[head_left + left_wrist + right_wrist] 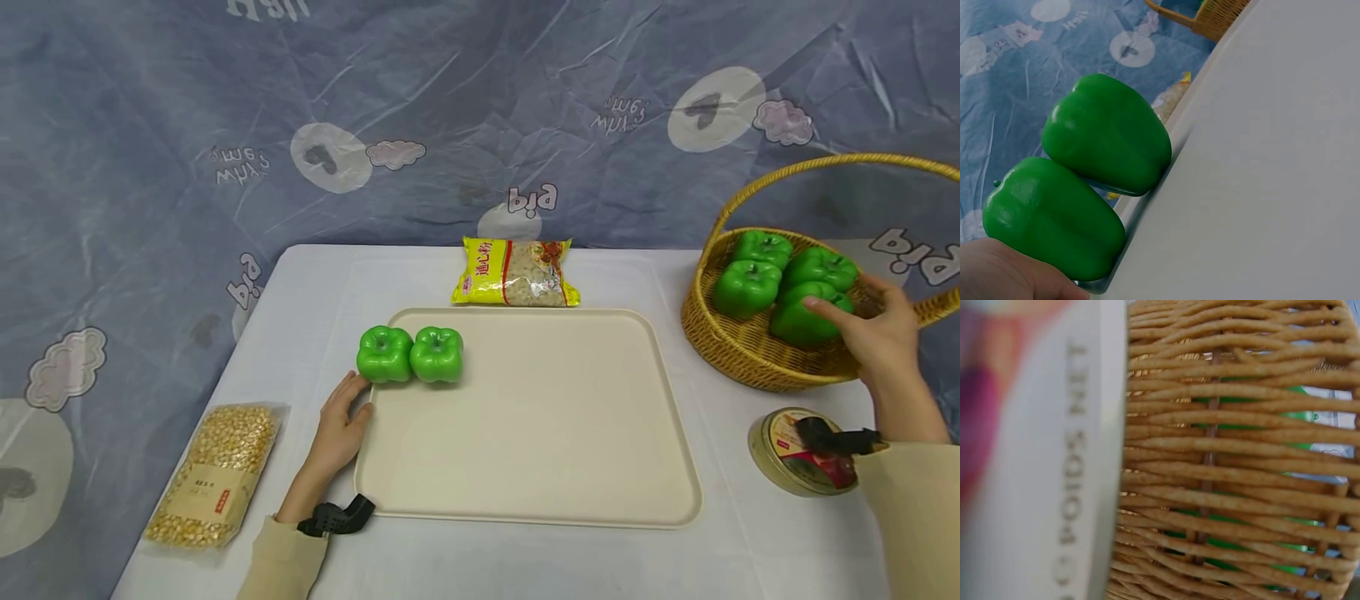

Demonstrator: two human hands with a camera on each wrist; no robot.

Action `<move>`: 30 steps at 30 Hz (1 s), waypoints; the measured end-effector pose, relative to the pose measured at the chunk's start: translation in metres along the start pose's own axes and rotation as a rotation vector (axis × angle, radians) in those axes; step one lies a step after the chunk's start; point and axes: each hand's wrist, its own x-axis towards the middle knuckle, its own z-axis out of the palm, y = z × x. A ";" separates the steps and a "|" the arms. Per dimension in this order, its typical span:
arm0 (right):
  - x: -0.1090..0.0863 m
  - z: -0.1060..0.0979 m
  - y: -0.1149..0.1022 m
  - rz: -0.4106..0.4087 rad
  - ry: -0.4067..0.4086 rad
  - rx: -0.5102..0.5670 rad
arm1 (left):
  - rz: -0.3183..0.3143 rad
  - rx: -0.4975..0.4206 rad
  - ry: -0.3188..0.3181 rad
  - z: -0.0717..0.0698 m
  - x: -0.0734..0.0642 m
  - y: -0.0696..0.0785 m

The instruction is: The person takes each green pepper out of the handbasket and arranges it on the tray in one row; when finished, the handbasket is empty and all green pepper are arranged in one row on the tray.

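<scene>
My right hand (pixel 887 333) reaches into a wicker basket (pixel 738 357), its thumb and fingers around a green bell pepper (pixel 797 318). Several green bell peppers lie in the basket, counting this one. Only basket weave and a tin's side show in the right wrist view, so the fingers' undersides are hidden. At the left edge of a beige tray (pixel 525 433) rests my left hand (pixel 341 425), fingers fairly straight. Its fingertips are by a green bell pepper (pixel 385 355) in the tray's far left corner, with a second green bell pepper (pixel 437 355) beside it.
Beyond the tray lies a yellow pasta bag (pixel 517 273). A bag of corn kernels (pixel 213 477) is at the left. Below my right wrist stands a round tin (pixel 780 454), partly covered by the wrist camera. The basket's tall handle (pixel 832 160) arches over its opening.
</scene>
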 end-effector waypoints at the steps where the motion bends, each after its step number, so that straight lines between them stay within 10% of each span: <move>1: 0.001 0.000 0.001 -0.003 -0.017 -0.008 | -0.002 0.001 -0.001 0.000 0.000 0.000; 30: 0.013 -0.003 0.007 -0.050 -0.169 -0.138 | 0.001 -0.006 -0.001 0.000 0.000 -0.001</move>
